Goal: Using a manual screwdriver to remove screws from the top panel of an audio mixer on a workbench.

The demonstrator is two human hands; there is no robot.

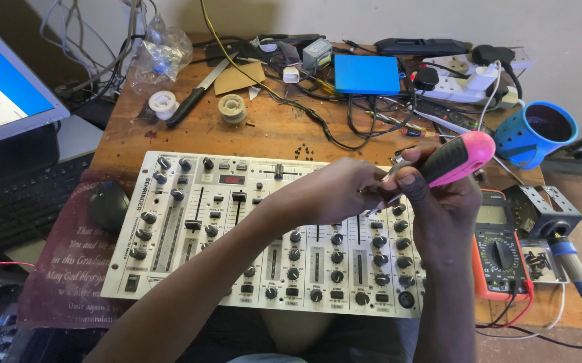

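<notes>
Cluttered with cables and tools, the wooden desk (264, 128) carries a pale audio mixer (190, 222) before us. We see the right hand (442, 202) closed around a pink-and-black screwdriver (455, 160), held above the mixer's right side. The left hand (341, 191) pinches its metal tip. An orange multimeter (499, 252) lies just beside the mixer.

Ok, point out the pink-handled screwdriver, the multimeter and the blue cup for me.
Pink-handled screwdriver (462, 158): head view, on the handle's black grip.
Multimeter (499, 253): head view, on its rotary dial.
Blue cup (521, 138): head view, on its outer wall.
</notes>
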